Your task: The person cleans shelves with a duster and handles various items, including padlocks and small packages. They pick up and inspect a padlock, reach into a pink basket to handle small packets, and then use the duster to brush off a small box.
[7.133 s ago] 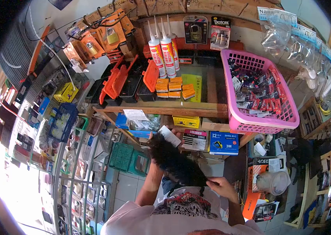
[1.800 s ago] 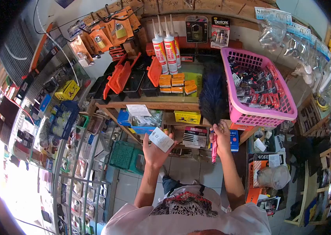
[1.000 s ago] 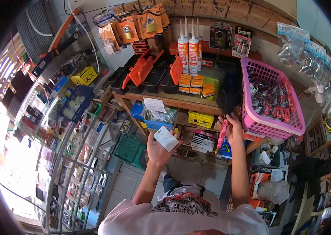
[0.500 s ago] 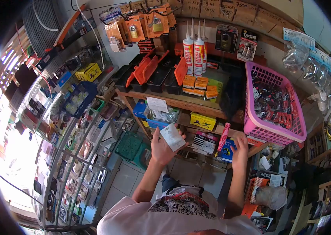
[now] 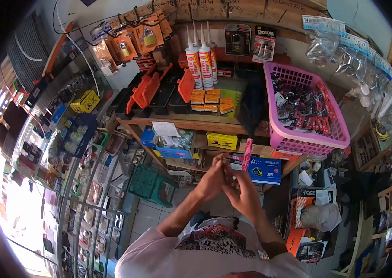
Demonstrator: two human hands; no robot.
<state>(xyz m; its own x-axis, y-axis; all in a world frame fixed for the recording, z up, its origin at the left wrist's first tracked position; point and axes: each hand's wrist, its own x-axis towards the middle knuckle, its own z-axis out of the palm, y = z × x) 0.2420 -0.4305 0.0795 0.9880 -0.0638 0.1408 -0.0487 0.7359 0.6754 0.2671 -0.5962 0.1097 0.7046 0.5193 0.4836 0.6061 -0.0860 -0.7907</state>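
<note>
Your wooden shelf (image 5: 191, 124) spans the view, and the pink basket (image 5: 318, 141) of small packets sits on its right end. Just left of the basket lies the feather duster (image 5: 253, 109): its long axis runs nearly upright in the view, dark feathers pointing up toward the back wall and the one pink handle (image 5: 247, 154) hanging down over the shelf's front edge. Behind stand three sealant tubes (image 5: 199, 65), nozzles up, and before them a small stack of orange boxes (image 5: 210, 101), too tightly packed to count. Below the handle is one blue box (image 5: 264, 169). Your left hand (image 5: 210, 178) and right hand (image 5: 241, 191) meet, fingers curled together around something small that stays hidden, so I cannot tell what they grip.
</note>
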